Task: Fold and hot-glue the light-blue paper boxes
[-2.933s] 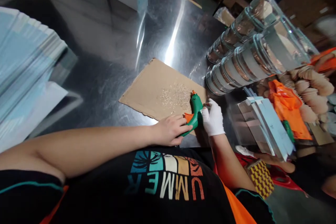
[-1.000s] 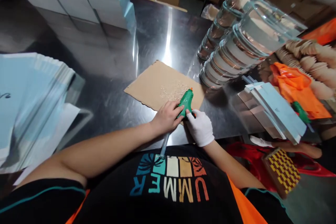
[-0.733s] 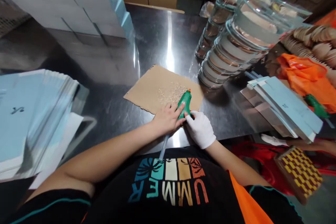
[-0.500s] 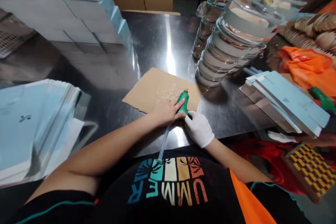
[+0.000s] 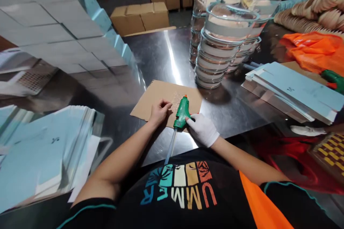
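Observation:
A green hot glue gun (image 5: pixel 182 111) with an orange nozzle lies on a piece of cardboard (image 5: pixel 150 94), nozzle pointing away from me. A long clear glue stick (image 5: pixel 171 146) sticks out of its rear toward my shirt. My right hand (image 5: pixel 203 128), in a white glove, grips the gun's handle. Left of the gun, my bare left hand (image 5: pixel 159 112) is over the cardboard with thumb and fingertips pinched together; whether anything is between them is too small to tell. Dried glue strands (image 5: pixel 176 101) lie on the cardboard between that hand and the nozzle.
Stacked glass bowls (image 5: pixel 215 55) stand behind the gun. Light-blue printed cards (image 5: pixel 292 87) lie at right, more folded blue sheets (image 5: pixel 51 150) at left. White boxes (image 5: pixel 61 25) pile up back left. Orange cloth (image 5: pixel 314 48) and a second green glue gun (image 5: pixel 334 78) are far right.
My left hand has come off the top of the glue gun and moved left, its fingers now pinched. My right hand still holds the handle. The view has shifted slightly.

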